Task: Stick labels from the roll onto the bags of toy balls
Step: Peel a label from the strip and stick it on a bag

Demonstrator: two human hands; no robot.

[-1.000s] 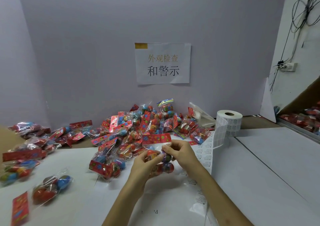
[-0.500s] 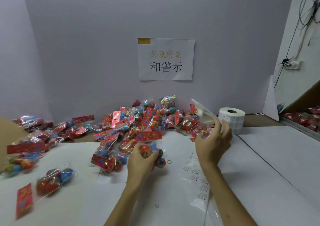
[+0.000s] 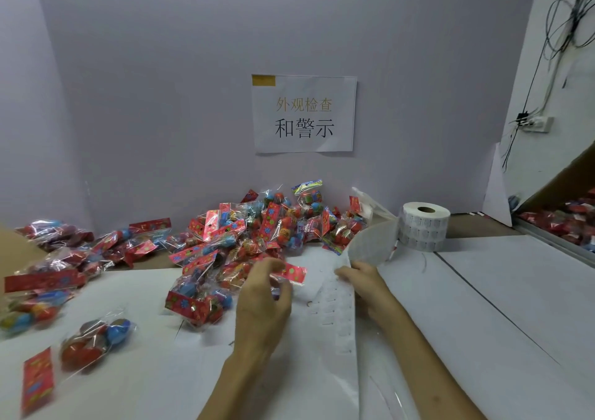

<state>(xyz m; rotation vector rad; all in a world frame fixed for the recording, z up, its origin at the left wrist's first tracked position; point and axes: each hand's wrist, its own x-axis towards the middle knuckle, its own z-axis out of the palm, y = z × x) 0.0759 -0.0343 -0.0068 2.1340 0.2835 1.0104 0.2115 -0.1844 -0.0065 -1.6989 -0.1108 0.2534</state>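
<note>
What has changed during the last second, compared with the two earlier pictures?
The right hand let go of the bag, rose toward the roll, then came down onto the label strip; whether it pinches the strip is unclear. The left hand kept holding the bag. The roll and the pile of bags stayed in place.

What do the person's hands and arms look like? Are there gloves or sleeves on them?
No gloves and no sleeves in view: the left hand and the right hand are bare, and so are both forearms down to the picture's bottom edge. I see no ring, watch or bracelet. The left hand is a bit blurred, so tiny details there can't be told.
</note>
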